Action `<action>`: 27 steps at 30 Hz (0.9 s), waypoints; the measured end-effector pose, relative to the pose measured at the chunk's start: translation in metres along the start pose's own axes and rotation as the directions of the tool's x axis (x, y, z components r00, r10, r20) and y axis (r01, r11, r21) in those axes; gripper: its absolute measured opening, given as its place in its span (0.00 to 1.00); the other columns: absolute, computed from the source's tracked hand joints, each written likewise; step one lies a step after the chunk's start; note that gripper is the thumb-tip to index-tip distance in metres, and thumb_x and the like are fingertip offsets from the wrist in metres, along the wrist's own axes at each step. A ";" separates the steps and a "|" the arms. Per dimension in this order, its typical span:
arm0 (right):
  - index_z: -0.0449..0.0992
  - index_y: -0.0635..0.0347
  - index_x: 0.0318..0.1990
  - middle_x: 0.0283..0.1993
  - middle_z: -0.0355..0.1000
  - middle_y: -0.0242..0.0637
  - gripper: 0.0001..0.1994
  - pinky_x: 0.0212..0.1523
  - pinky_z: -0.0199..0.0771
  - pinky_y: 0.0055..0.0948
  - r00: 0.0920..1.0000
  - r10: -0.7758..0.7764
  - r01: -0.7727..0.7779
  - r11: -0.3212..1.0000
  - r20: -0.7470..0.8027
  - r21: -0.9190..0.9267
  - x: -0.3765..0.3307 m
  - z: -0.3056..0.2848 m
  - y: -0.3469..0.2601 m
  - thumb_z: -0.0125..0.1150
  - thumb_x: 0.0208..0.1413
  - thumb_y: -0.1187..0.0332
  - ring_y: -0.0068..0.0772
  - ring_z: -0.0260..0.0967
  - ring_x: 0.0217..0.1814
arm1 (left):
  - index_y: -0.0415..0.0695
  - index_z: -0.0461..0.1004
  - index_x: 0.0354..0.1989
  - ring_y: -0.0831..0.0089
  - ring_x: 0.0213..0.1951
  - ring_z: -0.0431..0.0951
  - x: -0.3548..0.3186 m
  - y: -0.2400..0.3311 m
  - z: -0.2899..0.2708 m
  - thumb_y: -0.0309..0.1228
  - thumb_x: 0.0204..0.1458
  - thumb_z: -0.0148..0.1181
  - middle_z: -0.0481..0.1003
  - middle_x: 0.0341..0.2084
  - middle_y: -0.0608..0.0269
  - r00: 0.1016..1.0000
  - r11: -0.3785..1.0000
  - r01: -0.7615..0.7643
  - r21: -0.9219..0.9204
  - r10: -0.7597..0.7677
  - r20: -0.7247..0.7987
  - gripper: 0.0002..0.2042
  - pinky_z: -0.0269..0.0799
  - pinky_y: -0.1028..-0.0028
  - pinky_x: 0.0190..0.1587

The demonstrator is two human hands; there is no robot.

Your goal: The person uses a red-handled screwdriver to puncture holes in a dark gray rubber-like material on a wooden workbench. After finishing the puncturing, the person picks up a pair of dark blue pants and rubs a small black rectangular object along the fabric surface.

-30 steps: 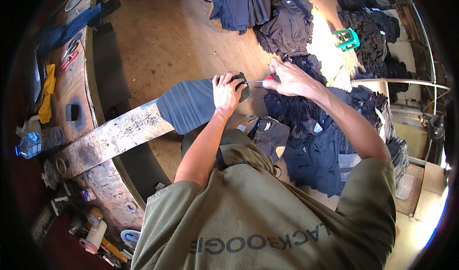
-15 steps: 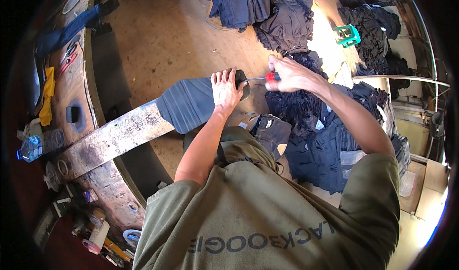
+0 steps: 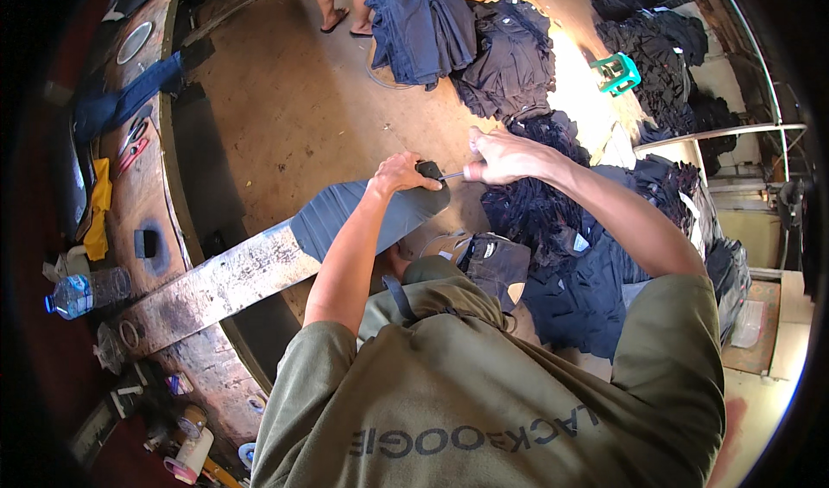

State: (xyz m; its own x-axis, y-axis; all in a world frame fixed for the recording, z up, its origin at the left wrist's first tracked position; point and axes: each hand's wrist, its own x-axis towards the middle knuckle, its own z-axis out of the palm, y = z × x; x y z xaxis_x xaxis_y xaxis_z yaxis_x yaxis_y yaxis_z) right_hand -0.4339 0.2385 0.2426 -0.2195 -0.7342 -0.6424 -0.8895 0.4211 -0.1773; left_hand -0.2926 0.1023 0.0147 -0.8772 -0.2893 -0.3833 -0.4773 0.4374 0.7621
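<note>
Left hand (image 3: 399, 174) presses down on the end of dark denim leg (image 3: 367, 216) pulled over a worn wooden board (image 3: 216, 285). Right hand (image 3: 505, 155) is closed around a red-handled tool (image 3: 458, 174), tip at the fabric edge; dark garment pile (image 3: 553, 220) just beside.
</note>
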 end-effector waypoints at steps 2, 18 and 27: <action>0.75 0.70 0.53 0.49 0.78 0.61 0.17 0.52 0.79 0.51 0.965 -0.250 0.233 0.956 -0.083 -0.180 -0.005 0.005 0.005 0.65 0.61 0.69 0.59 0.79 0.50 | 0.44 0.85 0.60 0.51 0.58 0.86 0.002 -0.002 0.001 0.57 0.35 0.87 0.86 0.53 0.48 1.000 0.998 0.020 -0.062 -0.019 0.014 0.43 0.79 0.58 0.61; 0.79 0.71 0.46 0.51 0.76 0.51 0.12 0.55 0.79 0.48 0.926 -0.323 0.253 0.916 -0.198 -0.312 -0.008 0.016 0.007 0.64 0.53 0.78 0.59 0.77 0.56 | 0.49 0.85 0.62 0.55 0.61 0.84 0.003 -0.001 0.001 0.58 0.33 0.87 0.87 0.54 0.52 0.996 0.993 0.076 -0.087 -0.073 0.045 0.44 0.78 0.61 0.63; 0.83 0.71 0.40 0.33 0.80 0.52 0.12 0.43 0.80 0.50 0.967 -0.230 0.185 0.932 -0.113 -0.311 0.000 0.001 -0.013 0.63 0.62 0.67 0.51 0.83 0.40 | 0.48 0.85 0.62 0.53 0.60 0.84 0.000 -0.001 0.006 0.60 0.33 0.86 0.86 0.55 0.52 0.995 0.995 0.103 -0.004 -0.103 -0.019 0.45 0.79 0.58 0.63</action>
State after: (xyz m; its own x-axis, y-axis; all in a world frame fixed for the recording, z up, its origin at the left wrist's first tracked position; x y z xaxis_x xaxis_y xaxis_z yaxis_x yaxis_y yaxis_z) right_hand -0.4215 0.2339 0.2439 -0.0534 -0.8668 -0.4958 -0.9945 0.0909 -0.0518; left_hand -0.2922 0.1068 0.0110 -0.8222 -0.3490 -0.4497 -0.5648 0.4017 0.7209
